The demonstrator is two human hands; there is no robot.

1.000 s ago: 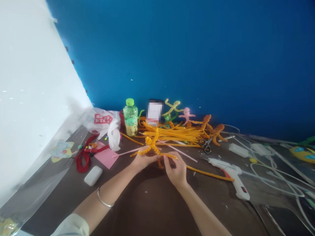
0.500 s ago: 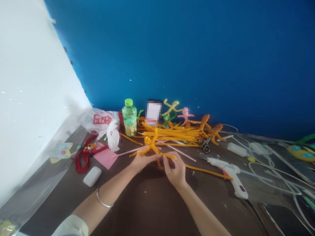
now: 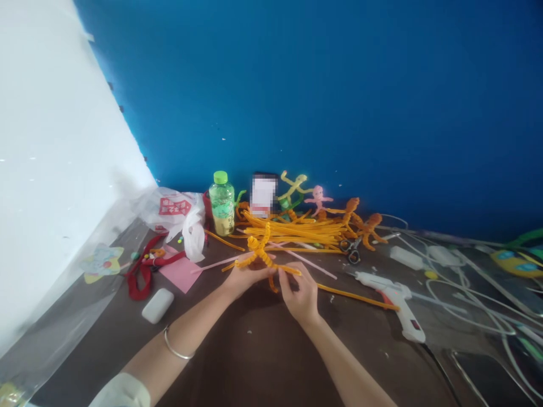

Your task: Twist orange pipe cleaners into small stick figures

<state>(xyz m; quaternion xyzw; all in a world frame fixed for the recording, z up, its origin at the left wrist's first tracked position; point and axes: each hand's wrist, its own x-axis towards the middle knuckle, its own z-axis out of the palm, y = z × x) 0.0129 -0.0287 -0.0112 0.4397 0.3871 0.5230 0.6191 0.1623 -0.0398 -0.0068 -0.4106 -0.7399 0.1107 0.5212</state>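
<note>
An orange pipe-cleaner figure (image 3: 257, 249) with coiled limbs is between my hands, above the front of the table. My left hand (image 3: 246, 279) is closed on its body from below, with the fingers partly hidden behind it. My right hand (image 3: 302, 291) pinches one of its limbs, whose straight end pokes out past the fingertips. Behind the figure lies a pile of loose orange pipe cleaners (image 3: 297, 233). A single orange pipe cleaner (image 3: 356, 297) runs along the table to the right of my right hand.
A hot glue gun (image 3: 403, 302) and white cables (image 3: 470, 316) lie on the right. Scissors (image 3: 353, 251) rest by the pile, near finished orange figures (image 3: 370, 229). A green-capped bottle (image 3: 222, 204), plastic bag (image 3: 173, 206), pink paper (image 3: 180, 274) and white case (image 3: 158, 305) are on the left.
The view has shifted very slightly. Both hands keep their hold on the orange figure, with almost no visible movement.
</note>
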